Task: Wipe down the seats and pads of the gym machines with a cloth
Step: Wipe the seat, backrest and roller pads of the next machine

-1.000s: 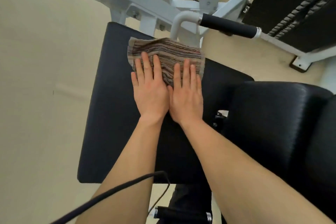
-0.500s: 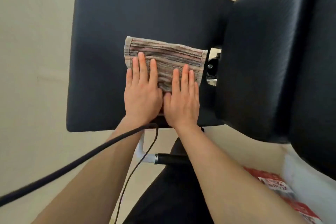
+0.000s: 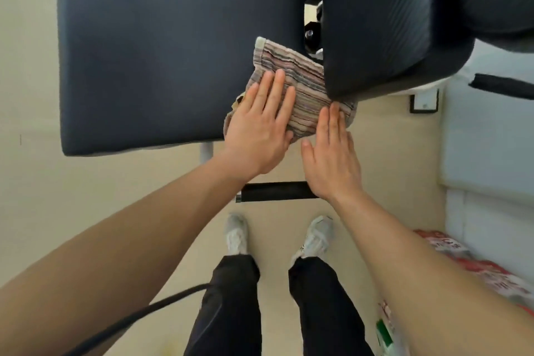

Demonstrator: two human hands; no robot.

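We have the striped cloth (image 3: 300,89) at the near right corner of the flat seat pad (image 3: 159,52). Its near edge spills over the pad's near edge, and its right side runs up against, and partly under, the corner of the second pad (image 3: 390,23) beside it. Our left hand (image 3: 260,136) lies flat on the cloth with straight fingers spread a little; it grips nothing, and its heel sits at the pad's near edge. Our right hand (image 3: 329,159) is flat too, with straight fingers. Only its fingertips touch the cloth's near right corner, while the palm hangs beyond the pad, above the black handle grip (image 3: 277,191). We judge the cloth to be light, soft and limp. It should glide easily on the smooth upholstery, but it will rumple or fold over itself if pushed from one edge. The overhanging part has nothing under it and will droop. Flat pressure over the middle of the cloth looks like the best hold for wiping, with the palm well on the pad. For lifting or refolding, we would pinch the hemmed far corner, which lies free on the seat pad. A dark cable (image 3: 144,309) hangs beneath our left forearm, well clear of the cloth.
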